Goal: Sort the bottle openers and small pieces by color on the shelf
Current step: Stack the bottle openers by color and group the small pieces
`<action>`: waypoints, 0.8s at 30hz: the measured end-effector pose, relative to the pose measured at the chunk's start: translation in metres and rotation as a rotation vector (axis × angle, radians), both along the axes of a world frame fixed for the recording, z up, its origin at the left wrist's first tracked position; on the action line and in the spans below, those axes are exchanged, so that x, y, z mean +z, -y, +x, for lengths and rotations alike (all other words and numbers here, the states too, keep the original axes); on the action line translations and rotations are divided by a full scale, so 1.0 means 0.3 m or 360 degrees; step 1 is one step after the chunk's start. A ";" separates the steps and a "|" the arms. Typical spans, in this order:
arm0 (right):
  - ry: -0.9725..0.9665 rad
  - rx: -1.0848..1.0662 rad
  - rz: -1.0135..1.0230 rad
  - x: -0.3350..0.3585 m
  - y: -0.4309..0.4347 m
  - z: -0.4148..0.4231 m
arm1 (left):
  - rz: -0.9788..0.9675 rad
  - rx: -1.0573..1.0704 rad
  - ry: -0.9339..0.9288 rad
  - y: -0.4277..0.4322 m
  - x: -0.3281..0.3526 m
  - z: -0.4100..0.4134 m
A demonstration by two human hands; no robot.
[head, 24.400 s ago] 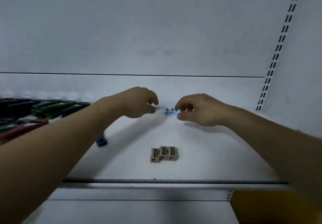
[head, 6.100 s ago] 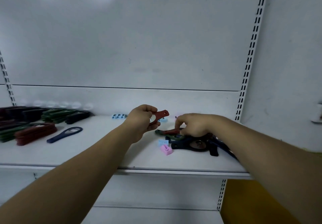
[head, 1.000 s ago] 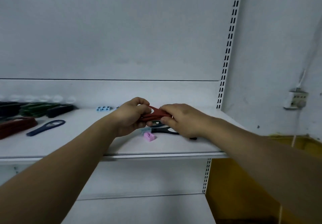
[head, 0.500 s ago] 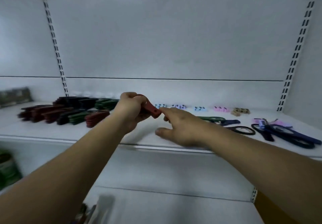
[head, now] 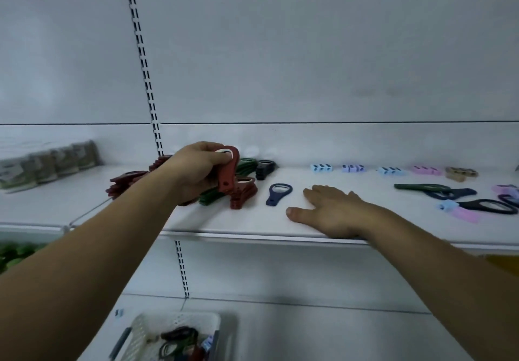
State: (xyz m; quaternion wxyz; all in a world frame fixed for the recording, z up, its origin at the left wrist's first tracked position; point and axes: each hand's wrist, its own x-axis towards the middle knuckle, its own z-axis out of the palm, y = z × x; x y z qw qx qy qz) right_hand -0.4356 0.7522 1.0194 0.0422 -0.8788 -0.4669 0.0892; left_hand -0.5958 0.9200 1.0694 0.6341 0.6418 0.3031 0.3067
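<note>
My left hand grips a red bottle opener, held upright just above stacks of red openers and green openers on the white shelf. A single dark blue opener lies flat to their right. My right hand rests flat on the shelf with straight fingers, holding nothing. Along the back stand rows of light blue pieces, lilac pieces, pink pieces and tan pieces. Unsorted green, blue and black openers with a pink piece lie at the right.
More dark red openers and black ones sit at the left of the group. Packaged goods stand on the neighbouring shelf at far left. A white basket with openers sits on the lower shelf. A slotted upright divides the back panel.
My view and left hand swung left, carrying the red opener over the red stack. My right hand let go of the opener and came down flat on the shelf.
</note>
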 end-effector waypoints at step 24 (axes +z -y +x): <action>0.0059 0.0578 0.0295 0.001 -0.106 0.046 | 0.0755 0.0042 -0.0509 0.000 -0.058 0.124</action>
